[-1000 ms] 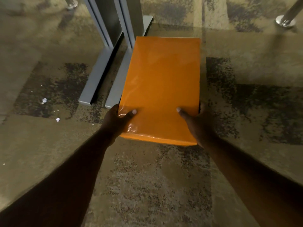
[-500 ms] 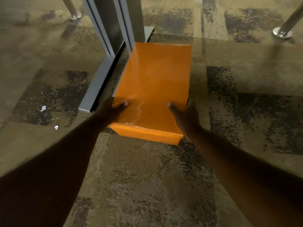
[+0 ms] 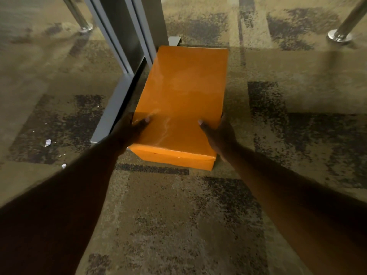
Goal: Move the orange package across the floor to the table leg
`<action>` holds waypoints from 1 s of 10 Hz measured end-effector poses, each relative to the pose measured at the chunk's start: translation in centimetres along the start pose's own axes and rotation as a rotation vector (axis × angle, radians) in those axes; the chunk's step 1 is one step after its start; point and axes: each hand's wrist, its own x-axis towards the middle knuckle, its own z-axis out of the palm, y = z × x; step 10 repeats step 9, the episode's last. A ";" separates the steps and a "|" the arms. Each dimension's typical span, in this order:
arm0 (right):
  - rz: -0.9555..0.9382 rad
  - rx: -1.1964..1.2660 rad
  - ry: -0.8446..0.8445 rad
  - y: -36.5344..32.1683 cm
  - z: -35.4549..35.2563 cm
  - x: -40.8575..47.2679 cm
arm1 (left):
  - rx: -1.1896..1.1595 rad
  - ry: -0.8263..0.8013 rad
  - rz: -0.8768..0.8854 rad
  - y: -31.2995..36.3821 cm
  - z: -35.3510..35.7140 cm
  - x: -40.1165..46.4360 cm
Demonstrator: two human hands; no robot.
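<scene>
Now both hands, left hand [image 3: 130, 130] and right hand [image 3: 219, 133], clasp the near corners of the orange package [image 3: 182, 100], lying alongside the table leg [image 3: 127, 36]; press evenly so it settles flush against the leg's foot

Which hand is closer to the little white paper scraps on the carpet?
Left. The left hand grips the orange package's side nearest the white paper scraps; the right hand holds the far side.

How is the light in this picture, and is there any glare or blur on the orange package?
Head view: the light is dim and yellowish; the orange package shows pale glare streaks on its glossy top near the left hand; both forearms are almost black in shadow; the carpet at the far left looks smeared, and the table leg leans from wide-angle distortion.
</scene>
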 end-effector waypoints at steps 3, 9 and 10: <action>-0.086 -0.115 -0.083 -0.4 -0.3 -0.1 | 0.030 0.016 0.035 -0.3 0.7 -0.3; -0.387 -0.827 -0.106 -0.1 -3.2 -10.4 | 0.778 0.048 0.110 0.9 1.2 -11.9; -0.387 -0.827 -0.106 -0.1 -3.2 -10.4 | 0.778 0.048 0.110 0.9 1.2 -11.9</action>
